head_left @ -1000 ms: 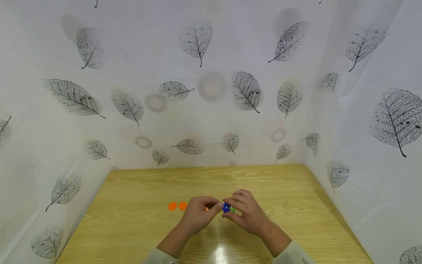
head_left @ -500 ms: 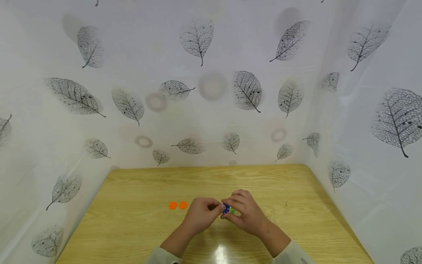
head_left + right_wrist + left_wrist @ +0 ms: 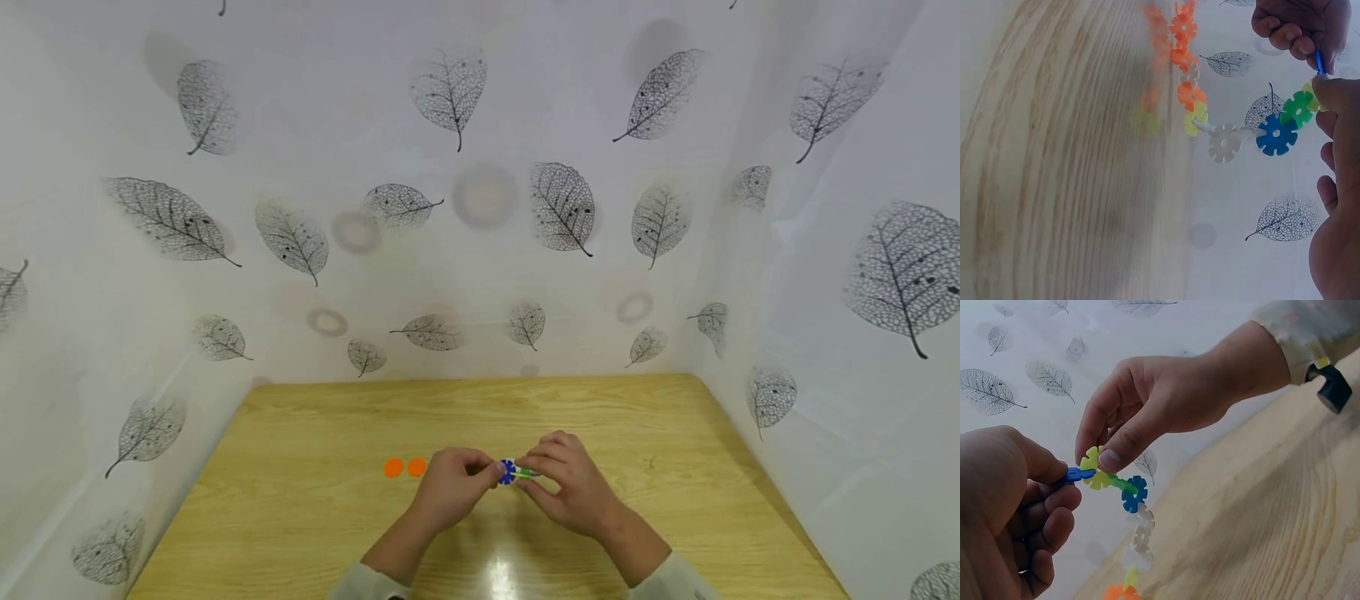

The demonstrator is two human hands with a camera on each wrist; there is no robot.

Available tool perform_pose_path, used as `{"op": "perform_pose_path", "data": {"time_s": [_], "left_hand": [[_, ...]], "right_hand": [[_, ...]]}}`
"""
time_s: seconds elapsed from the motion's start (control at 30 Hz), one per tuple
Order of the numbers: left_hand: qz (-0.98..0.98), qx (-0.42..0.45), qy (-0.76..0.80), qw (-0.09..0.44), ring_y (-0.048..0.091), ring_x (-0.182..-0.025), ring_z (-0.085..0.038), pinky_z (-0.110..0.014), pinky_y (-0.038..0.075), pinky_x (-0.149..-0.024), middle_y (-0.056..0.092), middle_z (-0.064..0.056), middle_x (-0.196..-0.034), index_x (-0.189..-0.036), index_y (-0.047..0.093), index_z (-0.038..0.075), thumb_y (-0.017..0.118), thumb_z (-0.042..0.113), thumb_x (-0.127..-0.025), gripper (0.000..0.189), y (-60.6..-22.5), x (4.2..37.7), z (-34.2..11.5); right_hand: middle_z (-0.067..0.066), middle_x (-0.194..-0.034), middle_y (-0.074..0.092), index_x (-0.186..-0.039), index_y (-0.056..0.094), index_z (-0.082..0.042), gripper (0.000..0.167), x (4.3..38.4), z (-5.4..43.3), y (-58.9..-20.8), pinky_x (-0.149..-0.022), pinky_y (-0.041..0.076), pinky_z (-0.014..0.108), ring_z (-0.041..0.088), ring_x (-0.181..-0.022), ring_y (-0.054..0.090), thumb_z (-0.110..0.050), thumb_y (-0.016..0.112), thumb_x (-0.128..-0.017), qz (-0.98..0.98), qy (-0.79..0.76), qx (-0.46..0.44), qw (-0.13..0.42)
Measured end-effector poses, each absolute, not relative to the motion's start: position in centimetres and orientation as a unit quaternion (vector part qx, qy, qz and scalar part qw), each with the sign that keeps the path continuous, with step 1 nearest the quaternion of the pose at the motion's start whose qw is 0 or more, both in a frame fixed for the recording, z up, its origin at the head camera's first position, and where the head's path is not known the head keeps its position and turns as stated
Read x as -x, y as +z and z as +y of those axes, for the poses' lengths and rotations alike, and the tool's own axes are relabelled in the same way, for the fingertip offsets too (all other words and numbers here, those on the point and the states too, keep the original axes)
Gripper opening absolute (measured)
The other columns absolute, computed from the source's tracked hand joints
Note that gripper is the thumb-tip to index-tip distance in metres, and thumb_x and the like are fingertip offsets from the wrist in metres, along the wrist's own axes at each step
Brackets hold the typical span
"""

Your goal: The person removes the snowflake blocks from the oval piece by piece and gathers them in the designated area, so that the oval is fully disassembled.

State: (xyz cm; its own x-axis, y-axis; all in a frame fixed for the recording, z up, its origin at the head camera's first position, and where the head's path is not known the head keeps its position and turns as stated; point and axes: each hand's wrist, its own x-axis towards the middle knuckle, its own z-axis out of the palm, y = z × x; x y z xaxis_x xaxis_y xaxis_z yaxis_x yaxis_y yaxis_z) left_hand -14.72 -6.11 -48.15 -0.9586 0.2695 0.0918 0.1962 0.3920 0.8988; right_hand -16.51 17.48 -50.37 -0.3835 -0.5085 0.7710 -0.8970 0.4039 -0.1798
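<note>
In the head view my left hand (image 3: 453,493) and right hand (image 3: 573,492) meet over the table. My left thumb and finger pinch a blue notched plastic disc (image 3: 1077,475), a snowflake-type linking piece. With my right thumb and fingers I hold a yellow notched disc (image 3: 1091,456), and the blue disc's edge meets it. From the yellow piece hangs a chain of linked discs: green (image 3: 1297,110), darker blue (image 3: 1277,134), white (image 3: 1224,144), yellow (image 3: 1195,120), then several orange ones (image 3: 1191,96). Fingers partly hide the joint between blue and yellow.
Two orange discs (image 3: 405,467) lie side by side on the wooden table (image 3: 315,517), left of my left hand; whether they belong to the chain cannot be told. White leaf-printed sheeting (image 3: 480,275) encloses the table at the back and sides.
The blue disc has shifted slightly left and shows more of its face. My right fingers have moved a little to the right. My left hand is nearly where it was.
</note>
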Motion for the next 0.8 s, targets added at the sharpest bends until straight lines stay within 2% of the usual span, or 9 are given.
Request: {"op": "perform_pose_path", "data": {"time_s": [0.13, 0.4, 0.6, 0.67, 0.8], "left_hand": [[0.832, -0.142, 0.535, 0.032, 0.059, -0.066, -0.009, -0.027, 0.048, -0.057, 0.072, 0.008, -0.077, -0.084, 0.080, 0.017, 0.074, 0.035, -0.096, 0.022, -48.13, 14.63, -6.20], [0.839, -0.136, 0.526, 0.032, 0.057, -0.064, -0.010, -0.027, 0.047, -0.055, 0.070, 0.009, -0.074, -0.082, 0.078, 0.018, 0.074, 0.035, -0.095, 0.022, -48.26, 14.45, -6.33], [0.839, -0.140, 0.526, 0.026, 0.053, -0.059, -0.007, -0.025, 0.045, -0.052, 0.069, 0.009, -0.072, -0.079, 0.078, 0.014, 0.074, 0.031, -0.096, 0.024, -48.51, 14.37, -6.50], [0.838, -0.142, 0.526, 0.022, 0.053, -0.059, -0.006, -0.025, 0.044, -0.052, 0.069, 0.009, -0.072, -0.079, 0.078, 0.013, 0.074, 0.031, -0.096, 0.024, -48.52, 14.39, -6.52], [0.838, -0.142, 0.526, 0.017, 0.050, -0.057, -0.006, -0.024, 0.042, -0.050, 0.068, 0.007, -0.070, -0.076, 0.077, 0.015, 0.075, 0.030, -0.094, 0.024, -48.39, 14.35, -6.54]], "right_hand": [[-0.008, -0.098, 0.072, -0.103, 0.078, -0.016, 0.034, 16.70, 17.42, -50.50, -0.088, 0.046, 0.036, 0.015, -0.093, 0.062, -0.006, 0.089, -0.073, -0.762, 0.302, -0.466, 0.332], [-0.009, -0.092, 0.071, -0.098, 0.078, -0.016, 0.029, 16.78, 17.18, -50.64, -0.085, 0.044, 0.029, 0.012, -0.087, 0.061, -0.004, 0.088, -0.074, -0.751, 0.306, -0.474, 0.344], [-0.010, -0.090, 0.070, -0.097, 0.078, -0.015, 0.009, 16.85, 17.14, -50.75, -0.083, 0.047, 0.032, 0.012, -0.085, 0.060, -0.013, 0.082, -0.089, -0.745, 0.298, -0.482, 0.351], [-0.010, -0.089, 0.069, -0.097, 0.078, -0.015, 0.011, 16.87, 17.15, -50.77, -0.083, 0.046, 0.031, 0.012, -0.084, 0.060, -0.012, 0.083, -0.087, -0.745, 0.297, -0.483, 0.351], [-0.010, -0.089, 0.070, -0.096, 0.078, -0.015, 0.022, 16.92, 17.05, -50.78, -0.083, 0.045, 0.030, 0.011, -0.084, 0.060, -0.007, 0.086, -0.078, -0.744, 0.299, -0.483, 0.351]]}}
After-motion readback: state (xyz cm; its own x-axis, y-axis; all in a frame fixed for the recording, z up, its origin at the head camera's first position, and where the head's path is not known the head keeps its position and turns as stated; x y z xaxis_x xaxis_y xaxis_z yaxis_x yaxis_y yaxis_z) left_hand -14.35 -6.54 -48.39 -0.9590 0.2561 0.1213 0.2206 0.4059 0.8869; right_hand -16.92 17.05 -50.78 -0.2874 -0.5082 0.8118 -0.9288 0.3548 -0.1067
